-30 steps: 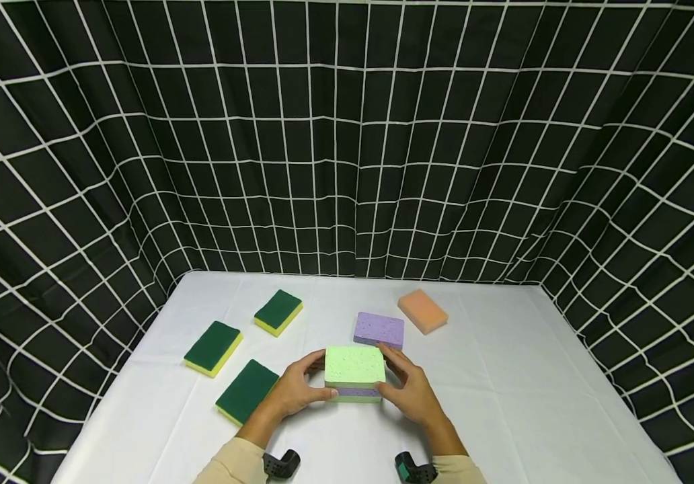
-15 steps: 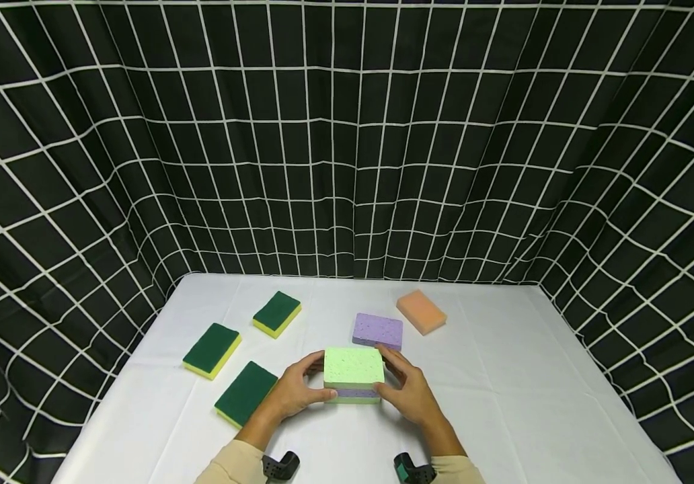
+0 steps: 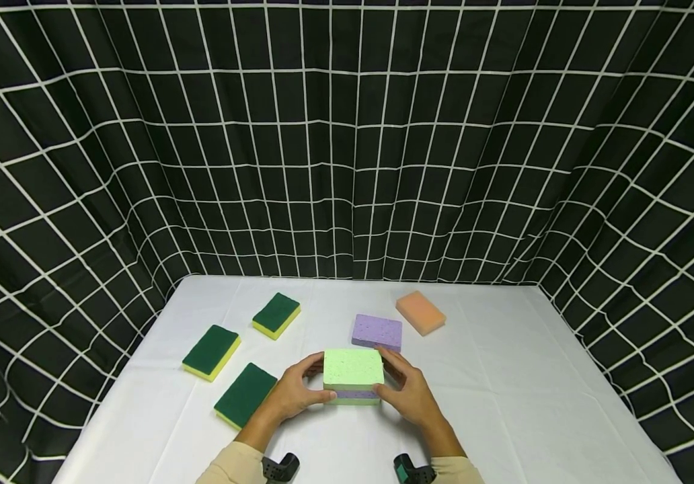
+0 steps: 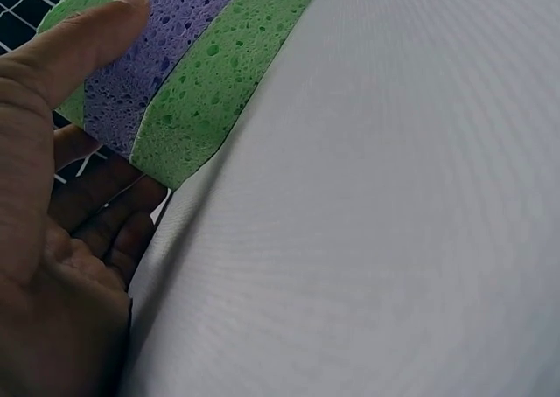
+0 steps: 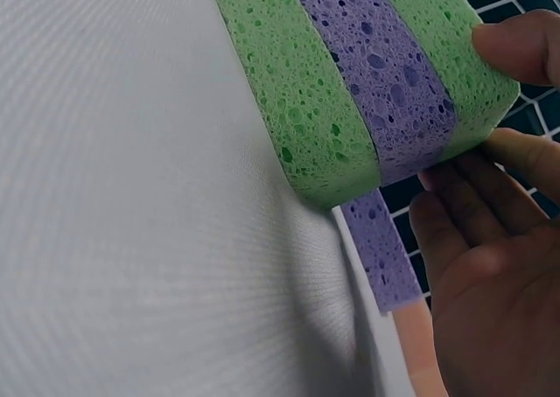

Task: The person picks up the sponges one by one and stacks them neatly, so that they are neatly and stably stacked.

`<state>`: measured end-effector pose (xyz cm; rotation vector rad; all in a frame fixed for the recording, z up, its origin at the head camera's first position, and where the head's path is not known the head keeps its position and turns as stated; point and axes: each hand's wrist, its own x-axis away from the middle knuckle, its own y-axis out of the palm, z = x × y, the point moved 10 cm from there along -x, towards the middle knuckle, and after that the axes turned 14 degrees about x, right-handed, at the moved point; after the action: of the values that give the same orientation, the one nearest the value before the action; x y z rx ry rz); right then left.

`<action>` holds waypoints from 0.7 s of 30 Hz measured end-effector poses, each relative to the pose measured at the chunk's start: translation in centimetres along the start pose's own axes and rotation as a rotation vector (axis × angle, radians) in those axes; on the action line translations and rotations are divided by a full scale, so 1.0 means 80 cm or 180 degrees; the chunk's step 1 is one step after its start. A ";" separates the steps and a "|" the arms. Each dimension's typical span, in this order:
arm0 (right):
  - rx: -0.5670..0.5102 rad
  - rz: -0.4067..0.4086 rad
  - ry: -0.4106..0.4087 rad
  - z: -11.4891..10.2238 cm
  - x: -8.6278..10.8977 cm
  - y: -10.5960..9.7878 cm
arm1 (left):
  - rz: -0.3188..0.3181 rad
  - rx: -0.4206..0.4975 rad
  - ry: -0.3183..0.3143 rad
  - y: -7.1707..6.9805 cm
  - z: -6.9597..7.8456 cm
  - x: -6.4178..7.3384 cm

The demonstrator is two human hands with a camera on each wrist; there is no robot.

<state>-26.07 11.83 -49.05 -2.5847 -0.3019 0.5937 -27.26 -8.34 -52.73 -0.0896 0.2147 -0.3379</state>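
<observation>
A stack of three sponges stands on the white table before me: a light green sponge (image 3: 353, 366) on top, a purple sponge (image 5: 376, 65) in the middle and another green sponge (image 4: 236, 65) at the bottom, touching the cloth. My left hand (image 3: 294, 391) grips the stack's left end, its thumb on the near face across the purple and upper layers. At the right end my right hand (image 3: 410, 396) holds it too, with the thumb on the top sponge's near corner. The fingers of both hands reach round towards the far side, partly hidden by the stack.
Behind the stack lie a loose purple sponge (image 3: 377, 331) and an orange sponge (image 3: 421, 312). To the left are three green-and-yellow scouring sponges (image 3: 211, 351), the nearest partly behind my left hand. A black gridded curtain (image 3: 347, 168) surrounds the back and sides of the table (image 3: 541, 403).
</observation>
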 end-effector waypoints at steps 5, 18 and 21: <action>-0.0034 -0.0021 -0.0021 -0.025 0.001 -0.006 | 0.0000 0.0018 -0.0037 0.002 0.009 0.001; -0.0042 -0.0047 0.0001 -0.041 0.001 -0.010 | -0.0021 0.0152 0.0011 -0.001 0.002 0.000; -0.0040 -0.0055 -0.0007 -0.041 0.001 -0.011 | -0.0075 0.0203 0.0115 -0.001 0.008 0.000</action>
<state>-24.56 11.30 -46.04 -2.5910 -0.3295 0.5902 -27.11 -8.35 -52.07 -0.0231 0.2385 -0.3697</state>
